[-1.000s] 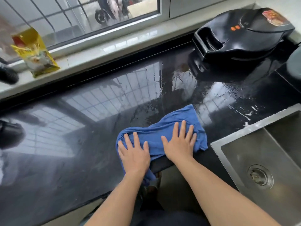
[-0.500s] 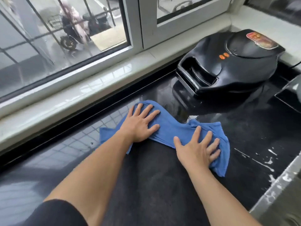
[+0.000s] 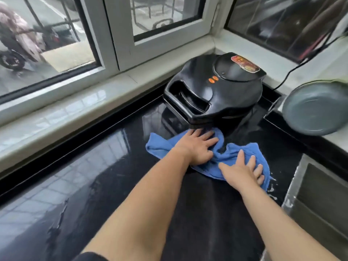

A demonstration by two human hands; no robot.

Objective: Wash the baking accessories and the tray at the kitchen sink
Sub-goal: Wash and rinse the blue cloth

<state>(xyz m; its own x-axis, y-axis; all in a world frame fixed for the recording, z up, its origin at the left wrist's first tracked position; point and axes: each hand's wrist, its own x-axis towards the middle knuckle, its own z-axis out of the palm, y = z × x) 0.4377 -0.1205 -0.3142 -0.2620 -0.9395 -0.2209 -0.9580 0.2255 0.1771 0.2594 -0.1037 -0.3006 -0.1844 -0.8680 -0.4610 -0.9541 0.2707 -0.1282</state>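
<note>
Fingers of the left hand [image 3: 197, 147] are spread straight and pressed flat on the blue cloth [image 3: 233, 155]; nothing is curled round or pinched. Fingers of the right hand [image 3: 243, 171] are likewise splayed and laid flat, palm down, on the near right part of the same cloth. Between the 2 hands the cloth is bunched into a ridge; under the palms it lies flat on the black countertop [image 3: 116, 166]. The cloth is judged soft, limp and probably damp, light, with no stiffness of its own: it will be moved by downward pressure and sliding, and for lifting it is best gathered at the bunched ridge between the hands. Just beyond the left fingertips, the front edge of the black electric griddle [image 3: 216, 91] is met by the cloth; whether fingertips touch the appliance cannot be told. The griddle is judged heavy and rigid, with a recessed front handle as the natural hold; its cord [image 3: 286, 78] runs back from it towards the sill. To the right of the right hand, past a few white droplets on the counter, lies the steel sink [image 3: 320, 194], only partly in view. Beyond and right of the fingers a grey bowl [image 3: 316, 110] rests, blurred. No tray or baking accessories can be made out.
</note>
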